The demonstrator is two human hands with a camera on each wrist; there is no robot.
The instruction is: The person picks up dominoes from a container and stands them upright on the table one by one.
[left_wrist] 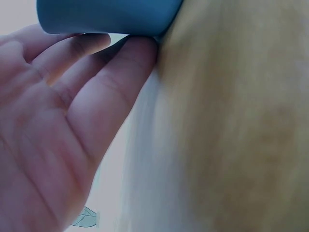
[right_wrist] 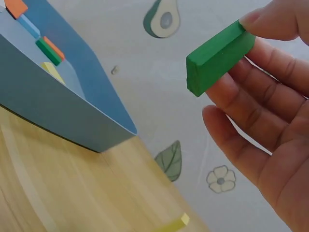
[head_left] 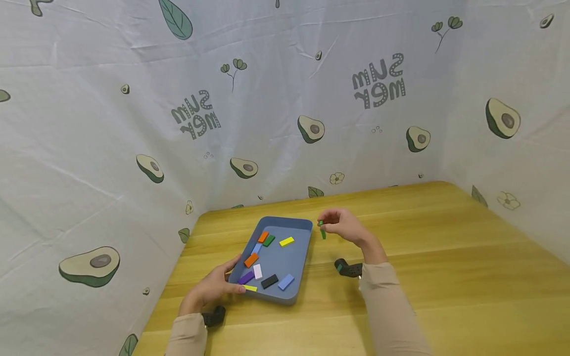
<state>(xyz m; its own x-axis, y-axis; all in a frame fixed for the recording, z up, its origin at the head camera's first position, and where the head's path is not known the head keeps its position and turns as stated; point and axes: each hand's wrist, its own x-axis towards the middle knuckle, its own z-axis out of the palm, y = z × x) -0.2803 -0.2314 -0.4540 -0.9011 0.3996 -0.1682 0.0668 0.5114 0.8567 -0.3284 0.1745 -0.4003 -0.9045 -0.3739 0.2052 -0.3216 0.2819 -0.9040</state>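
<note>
My right hand (head_left: 345,226) pinches a green block (right_wrist: 219,57) between thumb and fingertips, raised beside the far right corner of the blue tray (head_left: 305,257). In the right wrist view the block is tilted, and my other fingers (right_wrist: 241,99) are spread below it. At the tray's near left corner, my left hand (head_left: 213,284) grips the wall, thumb over the rim by a yellow block (head_left: 251,288). The left wrist view shows its fingers (left_wrist: 113,92) against the tray's outside (left_wrist: 106,19).
Inside the tray lie several blocks, among them an orange (head_left: 251,260), a black (head_left: 269,282), a white (head_left: 258,271) and another yellow one (head_left: 287,242). A yellow block (right_wrist: 176,224) is on the wooden table (head_left: 423,247). A patterned cloth (head_left: 276,123) hangs behind.
</note>
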